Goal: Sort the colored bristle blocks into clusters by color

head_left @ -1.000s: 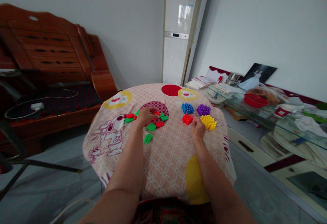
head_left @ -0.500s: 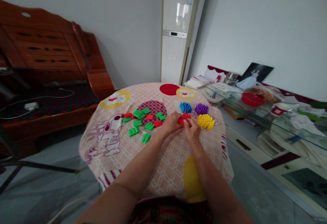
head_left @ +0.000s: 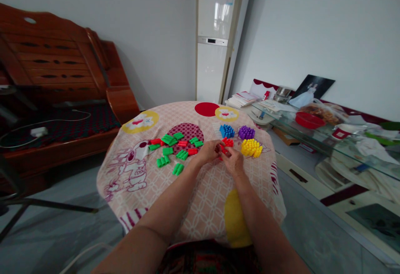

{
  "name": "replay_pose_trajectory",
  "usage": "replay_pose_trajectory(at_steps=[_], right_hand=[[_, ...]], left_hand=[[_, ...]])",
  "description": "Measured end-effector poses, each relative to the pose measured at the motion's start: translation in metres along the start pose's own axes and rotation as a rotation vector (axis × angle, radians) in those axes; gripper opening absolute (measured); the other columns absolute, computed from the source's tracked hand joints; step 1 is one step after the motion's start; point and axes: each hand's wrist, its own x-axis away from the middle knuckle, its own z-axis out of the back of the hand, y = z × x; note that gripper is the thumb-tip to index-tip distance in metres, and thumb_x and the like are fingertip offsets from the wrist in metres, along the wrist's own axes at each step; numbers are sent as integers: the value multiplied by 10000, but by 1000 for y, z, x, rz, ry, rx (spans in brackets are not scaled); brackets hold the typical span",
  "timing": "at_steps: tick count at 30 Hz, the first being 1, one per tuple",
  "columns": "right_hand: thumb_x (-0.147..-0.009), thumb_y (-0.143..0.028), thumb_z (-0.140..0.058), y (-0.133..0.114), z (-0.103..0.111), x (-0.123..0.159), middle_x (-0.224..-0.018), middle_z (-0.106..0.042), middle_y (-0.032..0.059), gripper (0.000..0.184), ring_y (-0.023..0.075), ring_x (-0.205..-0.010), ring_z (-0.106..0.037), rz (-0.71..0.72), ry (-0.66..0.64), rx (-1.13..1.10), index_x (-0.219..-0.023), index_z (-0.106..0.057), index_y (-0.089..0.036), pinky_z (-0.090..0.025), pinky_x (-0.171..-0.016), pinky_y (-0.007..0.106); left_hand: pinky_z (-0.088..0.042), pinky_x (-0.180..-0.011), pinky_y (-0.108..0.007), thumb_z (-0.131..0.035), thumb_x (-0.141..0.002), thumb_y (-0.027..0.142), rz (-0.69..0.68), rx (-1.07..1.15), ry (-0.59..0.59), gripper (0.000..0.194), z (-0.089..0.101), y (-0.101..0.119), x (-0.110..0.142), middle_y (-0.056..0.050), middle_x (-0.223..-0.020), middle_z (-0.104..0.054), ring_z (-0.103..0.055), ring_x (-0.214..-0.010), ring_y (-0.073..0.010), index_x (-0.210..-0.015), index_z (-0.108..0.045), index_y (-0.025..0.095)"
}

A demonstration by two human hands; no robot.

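My left hand (head_left: pixel 209 152) and my right hand (head_left: pixel 234 162) meet over the right half of the table. Both are closed, fingers curled around a small red plastic block (head_left: pixel 223 149), partly hidden by them. Just beyond the fingertips stands a red block cluster (head_left: pixel 228 141); whether it touches the held block I cannot tell. A blue block cluster (head_left: pixel 227 131), a purple block cluster (head_left: pixel 246 132) and a yellow block cluster (head_left: pixel 251 148) sit close by, their knobs upward. Left of my hands lie loose green blocks (head_left: pixel 163 161) with a few red blocks (head_left: pixel 183 143) among them.
A patterned cloth (head_left: pixel 200 199) covers the round table. To the right runs a glass-topped cabinet (head_left: pixel 281 126) carrying papers, a red bowl (head_left: pixel 310 120) and a photo. A wooden bench (head_left: pixel 62 70) stands left, a white floor-standing air conditioner (head_left: pixel 212 66) behind.
My fingers have shifted slightly around the red block, and my right hand has drawn a little left and nearer me. More of the red cluster shows beyond them. The loose blocks stay put.
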Motion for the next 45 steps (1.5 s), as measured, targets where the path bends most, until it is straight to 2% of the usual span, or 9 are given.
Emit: replay_pose_trajectory(at_steps=[8,13,19,23,28,33,36,39,45], right_hand=[[-811,-313,-653,-3,-1,5,-761,-708,71,145,181,-677,-620,74,-22,171,-814,-695,-174,-418,-640,265],[-816,-319,-605,0,1,5,-745,-693,57,151,166,-659,-601,130,67,37,-824,-665,-181,-440,-656,265],[-846,-433,-534,10,4,-3,-744,-686,67,307,180,-649,-596,-95,319,-141,-874,-667,-158,-468,-659,302],[-822,-451,-516,16,0,-9,-761,-694,96,353,201,-673,-604,-215,345,-153,-849,-682,-140,-473,-693,334],[-785,-428,-536,24,-6,-15,-701,-676,82,319,188,-637,-573,-244,340,-114,-782,-692,-149,-446,-654,309],[-768,-385,-555,28,-7,-16,-676,-674,86,276,192,-632,-560,-228,267,-48,-761,-695,-147,-428,-641,300],[-745,-345,-564,26,-4,-14,-703,-686,98,258,203,-634,-569,-229,221,-6,-789,-704,-134,-436,-648,315],[-726,-275,-525,24,0,-11,-726,-695,86,286,200,-650,-583,-233,273,-25,-884,-715,-131,-451,-653,308],[-739,-222,-449,23,3,-6,-755,-705,87,283,209,-712,-597,-196,346,-43,-843,-706,-163,-473,-693,317]], left_hand=[[-492,-592,-190,-546,-597,-24,176,209,-77,408,3,-7,0,5,-744,-716,-657,-631,-116,-952,-661,140],[-527,-605,-206,-477,-655,-27,204,566,-50,368,3,-3,1,1,-724,-700,-658,-607,-101,-951,-636,125],[-557,-623,-218,-521,-712,-8,255,716,129,270,14,-4,2,-7,-717,-682,-673,-633,-102,-929,-627,112],[-569,-636,-239,-517,-754,15,299,671,218,224,22,-8,3,-17,-725,-681,-670,-629,-102,-919,-635,110],[-564,-627,-226,-522,-780,41,324,622,276,179,30,-15,3,-18,-718,-670,-654,-618,-92,-905,-629,111],[-552,-621,-215,-497,-765,30,387,416,307,243,33,-23,2,-21,-702,-678,-655,-619,-101,-927,-657,114],[-544,-680,-244,-536,-755,62,365,103,307,239,41,-25,6,-28,-732,-708,-679,-692,-139,-915,-698,136],[-522,-788,-279,-562,-747,68,328,-229,368,229,55,-27,13,-63,-843,-739,-692,-837,-191,-892,-720,150],[-502,-794,-396,-588,-818,170,558,-492,487,109,76,-42,30,-183,-965,-713,-668,-971,-318,-847,-692,156]])
